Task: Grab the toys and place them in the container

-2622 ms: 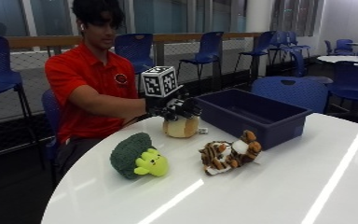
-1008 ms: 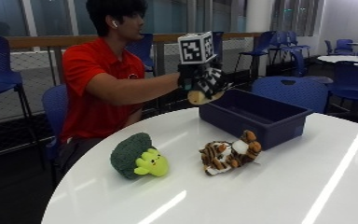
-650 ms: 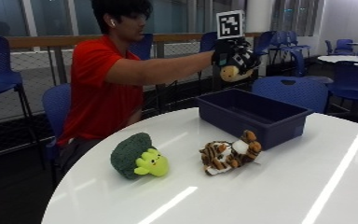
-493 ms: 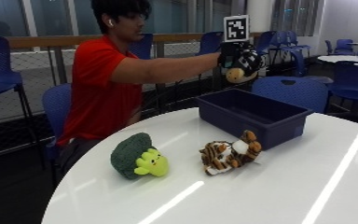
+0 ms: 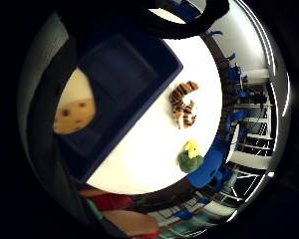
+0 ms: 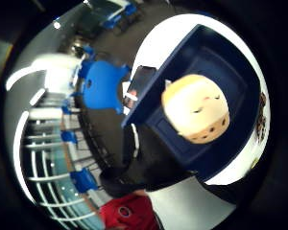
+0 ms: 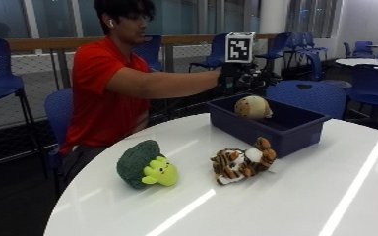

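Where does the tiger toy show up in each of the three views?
Outside view: the tiger toy lies on the white table, in front of the blue container.
Little finger side palm view: tiger toy on the table, between the container and the broccoli toy.
Thumb side palm view: only a striped sliver at the edge, beside the container.
Shared landmark: the blue container.
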The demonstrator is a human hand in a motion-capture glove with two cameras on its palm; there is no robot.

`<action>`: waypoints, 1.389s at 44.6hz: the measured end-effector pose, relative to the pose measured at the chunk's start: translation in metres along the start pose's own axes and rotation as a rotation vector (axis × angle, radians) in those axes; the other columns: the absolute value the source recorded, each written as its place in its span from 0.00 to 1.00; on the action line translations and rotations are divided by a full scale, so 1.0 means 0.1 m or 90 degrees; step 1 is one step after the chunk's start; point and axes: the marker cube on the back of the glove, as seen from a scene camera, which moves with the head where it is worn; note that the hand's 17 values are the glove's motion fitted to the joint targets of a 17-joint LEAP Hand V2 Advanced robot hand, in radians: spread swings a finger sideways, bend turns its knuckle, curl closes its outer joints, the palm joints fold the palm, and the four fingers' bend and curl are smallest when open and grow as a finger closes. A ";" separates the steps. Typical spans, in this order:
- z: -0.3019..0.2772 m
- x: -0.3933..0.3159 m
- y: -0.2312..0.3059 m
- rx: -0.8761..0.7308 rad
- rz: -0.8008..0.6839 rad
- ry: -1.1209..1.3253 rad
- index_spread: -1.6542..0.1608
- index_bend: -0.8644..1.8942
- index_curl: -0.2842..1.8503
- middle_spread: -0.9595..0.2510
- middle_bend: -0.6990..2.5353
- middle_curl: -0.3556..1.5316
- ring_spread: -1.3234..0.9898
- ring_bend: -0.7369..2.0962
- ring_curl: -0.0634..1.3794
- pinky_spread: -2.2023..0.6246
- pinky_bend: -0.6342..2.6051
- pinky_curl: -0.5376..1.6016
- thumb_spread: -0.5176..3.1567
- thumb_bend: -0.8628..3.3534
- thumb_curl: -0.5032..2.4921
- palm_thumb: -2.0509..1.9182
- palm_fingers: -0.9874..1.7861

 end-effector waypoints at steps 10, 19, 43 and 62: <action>0.13 0.79 0.46 -0.005 0.094 0.018 0.71 0.36 0.36 0.66 0.26 0.49 0.51 0.35 0.29 0.78 0.42 0.41 0.43 0.19 0.32 0.49 0.28; 0.22 1.38 1.01 -0.007 0.144 -0.015 0.72 0.36 0.33 0.70 0.26 0.45 0.54 0.32 0.27 0.80 0.40 0.40 0.43 0.19 0.29 0.49 0.29; 0.49 2.52 2.08 -0.003 0.252 -0.030 0.73 0.37 0.30 0.73 0.26 0.38 0.56 0.31 0.23 0.81 0.37 0.39 0.43 0.19 0.25 0.50 0.30; 0.80 3.07 2.52 -0.026 0.349 -0.029 0.72 0.38 0.30 0.72 0.27 0.37 0.56 0.31 0.20 0.81 0.34 0.39 0.43 0.19 0.24 0.50 0.32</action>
